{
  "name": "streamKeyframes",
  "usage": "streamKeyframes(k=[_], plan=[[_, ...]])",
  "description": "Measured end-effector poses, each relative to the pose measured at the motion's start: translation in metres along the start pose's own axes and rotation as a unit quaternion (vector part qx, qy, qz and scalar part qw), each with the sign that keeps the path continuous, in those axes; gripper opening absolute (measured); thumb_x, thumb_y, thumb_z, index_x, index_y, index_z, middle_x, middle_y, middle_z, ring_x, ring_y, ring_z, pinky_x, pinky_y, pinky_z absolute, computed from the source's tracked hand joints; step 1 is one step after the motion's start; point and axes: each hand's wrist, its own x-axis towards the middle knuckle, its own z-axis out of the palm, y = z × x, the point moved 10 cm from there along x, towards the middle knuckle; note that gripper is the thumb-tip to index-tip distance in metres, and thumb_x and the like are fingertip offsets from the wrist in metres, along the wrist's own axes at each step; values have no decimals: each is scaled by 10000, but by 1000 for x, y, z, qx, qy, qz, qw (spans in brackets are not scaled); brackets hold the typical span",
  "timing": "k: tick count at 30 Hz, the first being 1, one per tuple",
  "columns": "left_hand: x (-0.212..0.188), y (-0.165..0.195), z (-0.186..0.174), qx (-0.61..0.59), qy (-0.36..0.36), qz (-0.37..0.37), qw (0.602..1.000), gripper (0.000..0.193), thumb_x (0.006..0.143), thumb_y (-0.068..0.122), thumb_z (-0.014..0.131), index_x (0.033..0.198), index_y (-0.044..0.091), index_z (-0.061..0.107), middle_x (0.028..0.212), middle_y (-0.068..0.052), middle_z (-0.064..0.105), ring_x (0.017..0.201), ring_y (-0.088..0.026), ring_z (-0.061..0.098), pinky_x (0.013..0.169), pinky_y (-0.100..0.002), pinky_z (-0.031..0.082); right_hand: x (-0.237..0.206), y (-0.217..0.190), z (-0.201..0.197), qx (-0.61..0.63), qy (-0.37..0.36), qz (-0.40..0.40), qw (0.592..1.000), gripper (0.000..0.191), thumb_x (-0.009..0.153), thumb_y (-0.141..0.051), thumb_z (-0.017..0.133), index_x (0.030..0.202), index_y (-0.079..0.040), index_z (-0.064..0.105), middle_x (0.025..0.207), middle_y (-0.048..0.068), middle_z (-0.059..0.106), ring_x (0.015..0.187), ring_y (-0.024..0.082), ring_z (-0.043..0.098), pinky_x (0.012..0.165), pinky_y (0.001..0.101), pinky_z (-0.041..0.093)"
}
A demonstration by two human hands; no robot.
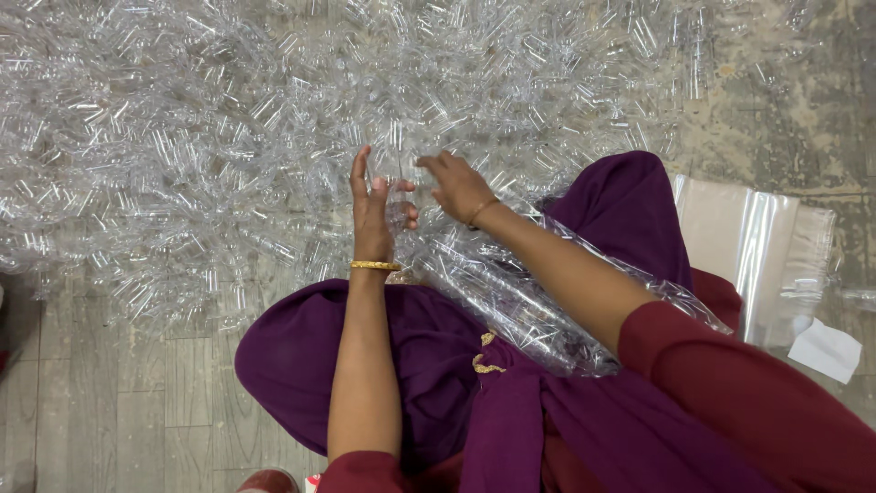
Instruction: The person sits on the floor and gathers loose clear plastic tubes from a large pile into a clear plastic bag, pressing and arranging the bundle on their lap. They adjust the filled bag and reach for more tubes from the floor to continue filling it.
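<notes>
Hands are working at the near edge of a big heap of clear plastic bottles [274, 119] that is lying spread across the floor [109, 402], reaching toward its far edge and left side. Left hand [372, 212] is standing edge-up, fingers [359, 173] straight and together, thumb pressing a small clear bottle [399, 208] against the palm side; bottle is sitting right between the left thumb and the right hand, touching the left fingers. Right hand [459, 185] is reaching in from the right, fingers [429, 164] curled narrow over the bottle's top end; cannot tell whether it is actually gripping or only touching. Clear plastic bag [511, 292] is lying across the purple-clothed lap [429, 365], mouth toward the heap, already holding bottles, likely placed there so picked pieces are dropping in close. Flat folded plastic sheets [757, 246] are resting on the floor's right side, a white paper scrap [826, 349] just beside them.
</notes>
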Motion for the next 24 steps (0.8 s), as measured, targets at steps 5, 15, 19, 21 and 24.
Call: streamKeyframes(k=[5,15,19,21,24], plan=[[0,-16,5,-7,-31,-52,998,748,989,460,561,1625,273,216,1035,-124,650,658,-142,623,552,-283,547,-7,43,-20,28,37,44,998,351,785,-186,874,1036,-137,634,1144,137,612,1116,304,602,975,429,501],[-3,-40,32,94,-145,-122,977,799,971,535,527,1637,269,175,1117,-177,710,629,-144,660,542,-292,571,12,85,-84,464,129,234,845,420,831,-236,767,1194,-218,558,1122,41,618,956,139,662,725,282,614],[-10,-39,41,100,-170,-107,974,836,983,521,539,1650,278,97,1198,-174,709,646,-126,657,575,-284,580,18,36,-56,416,73,194,886,417,833,-206,819,1097,-88,519,1154,57,618,1044,191,673,818,339,638],[-9,-38,36,105,-153,-92,978,818,994,496,542,1644,271,98,1180,-178,703,640,-129,652,568,-287,573,14,14,-53,354,98,125,922,403,906,-229,818,1101,-70,503,1188,76,651,1126,200,682,930,323,625],[-4,-33,25,115,-119,-54,985,791,1017,468,543,1655,255,128,1156,-183,698,636,-130,639,560,-288,565,13,1,-40,386,55,58,919,338,983,-273,732,1110,-53,509,1207,112,643,1239,226,657,985,361,621]])
